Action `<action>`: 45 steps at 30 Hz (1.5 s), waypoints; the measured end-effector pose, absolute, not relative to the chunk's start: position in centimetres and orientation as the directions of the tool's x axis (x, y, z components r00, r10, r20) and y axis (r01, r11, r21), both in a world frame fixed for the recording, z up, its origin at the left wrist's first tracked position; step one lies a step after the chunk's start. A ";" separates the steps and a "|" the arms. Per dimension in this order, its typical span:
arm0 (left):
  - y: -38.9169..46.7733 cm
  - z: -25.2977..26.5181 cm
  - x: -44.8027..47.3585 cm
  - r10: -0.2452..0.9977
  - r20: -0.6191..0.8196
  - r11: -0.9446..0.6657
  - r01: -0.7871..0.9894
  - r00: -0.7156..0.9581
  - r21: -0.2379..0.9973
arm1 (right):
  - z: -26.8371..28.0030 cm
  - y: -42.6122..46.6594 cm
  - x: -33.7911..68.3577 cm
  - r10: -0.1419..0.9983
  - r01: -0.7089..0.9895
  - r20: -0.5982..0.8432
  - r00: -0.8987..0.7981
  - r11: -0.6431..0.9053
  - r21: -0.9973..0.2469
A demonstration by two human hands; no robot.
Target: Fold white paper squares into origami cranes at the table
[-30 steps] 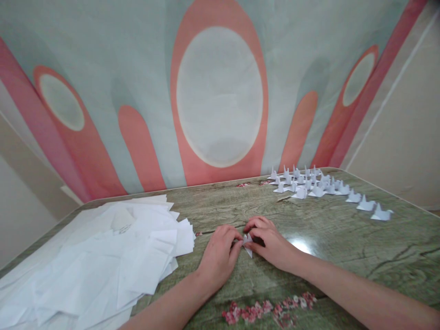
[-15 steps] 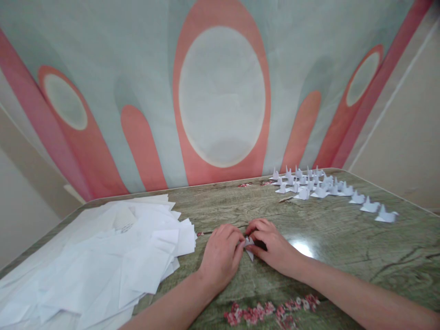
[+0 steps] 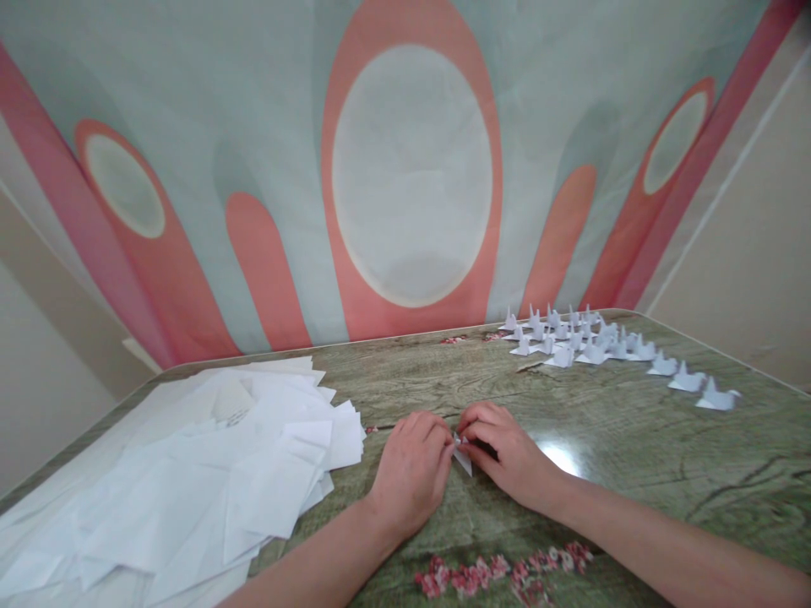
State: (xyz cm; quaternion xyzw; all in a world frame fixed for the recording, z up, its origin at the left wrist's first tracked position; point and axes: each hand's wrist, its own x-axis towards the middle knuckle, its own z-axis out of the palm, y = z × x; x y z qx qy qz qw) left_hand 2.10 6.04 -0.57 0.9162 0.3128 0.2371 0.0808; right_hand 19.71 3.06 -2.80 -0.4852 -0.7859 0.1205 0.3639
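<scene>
Between my two hands is a small folded piece of white paper [image 3: 464, 461], its pointed end toward me. My left hand [image 3: 415, 464] grips its left side with thumb and fingers pressed together. From the other side my right hand [image 3: 503, 447] pinches it between thumb and fingertips. The fingers cover most of the folds, so its exact shape cannot be made out. Folded white paper birds [image 3: 592, 351] stand in rows at the back right of the table.
A wide, loose pile of white paper sheets [image 3: 183, 498] covers the left side of the wood-patterned table [image 3: 634, 473]. Pink flowers [image 3: 469, 576] are printed near the front edge. Behind the table hangs a backdrop [image 3: 411, 186] with coral and grey-green shapes.
Both hands keep hold of the folded paper at nearly the same spot. The fingers have closed in over it, and less of its upper part shows. The view has shifted slightly.
</scene>
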 end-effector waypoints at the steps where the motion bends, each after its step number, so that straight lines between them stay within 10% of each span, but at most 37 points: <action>1: 6.0 -0.5 2.1 0.607 0.382 -0.795 0.539 0.697 0.279 | -2.8 3.1 19.7 0.849 0.679 0.456 -0.269 0.502 -0.535; 8: 5.6 -0.4 2.1 0.596 0.375 -0.803 0.535 0.710 0.262 | -3.0 3.0 19.7 0.847 0.690 0.449 -0.284 0.506 -0.518; 25: 7.3 -1.0 1.6 0.717 0.282 -0.579 0.320 0.637 0.749 | -2.8 3.0 19.8 0.845 0.655 0.410 -0.344 0.529 -0.540; 45: 6.8 -1.2 1.9 0.613 0.524 -0.759 0.254 0.591 0.600 | -2.2 2.6 19.8 0.844 0.579 0.417 -0.338 0.535 -0.615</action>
